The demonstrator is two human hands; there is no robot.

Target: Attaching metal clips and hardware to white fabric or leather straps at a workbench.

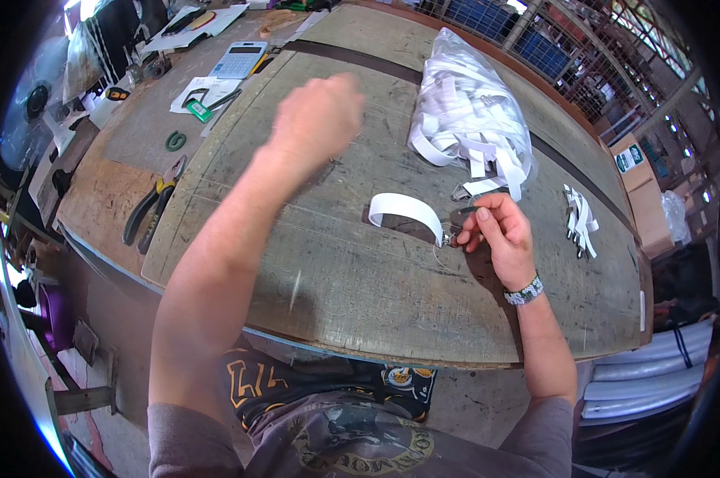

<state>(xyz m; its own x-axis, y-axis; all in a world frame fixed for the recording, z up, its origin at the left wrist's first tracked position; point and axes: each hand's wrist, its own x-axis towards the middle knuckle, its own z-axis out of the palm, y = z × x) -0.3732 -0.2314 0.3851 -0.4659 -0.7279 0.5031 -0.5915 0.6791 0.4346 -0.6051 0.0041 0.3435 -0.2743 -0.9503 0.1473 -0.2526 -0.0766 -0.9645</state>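
A white strap (408, 206) stands in an arch on the worn wooden table, with a small metal fitting (447, 239) at its near end. The fingers of my right hand (499, 235) are closed around that end. Between thumb and forefinger shows the tip of a small dark piece (470, 209), too small to name. A thin pale thread or wire (437, 259) curls below the fitting. My left hand (320, 115) is raised over the table's far left part, curled into a fist and blurred; what it holds, if anything, is hidden.
A clear plastic bag (471, 103) full of white straps lies beyond my right hand. A small pile of straps (580, 221) lies at the right. On the left bench are pliers (156, 203), a calculator (239, 60), a green tag (199, 110) and a green coil (176, 141).
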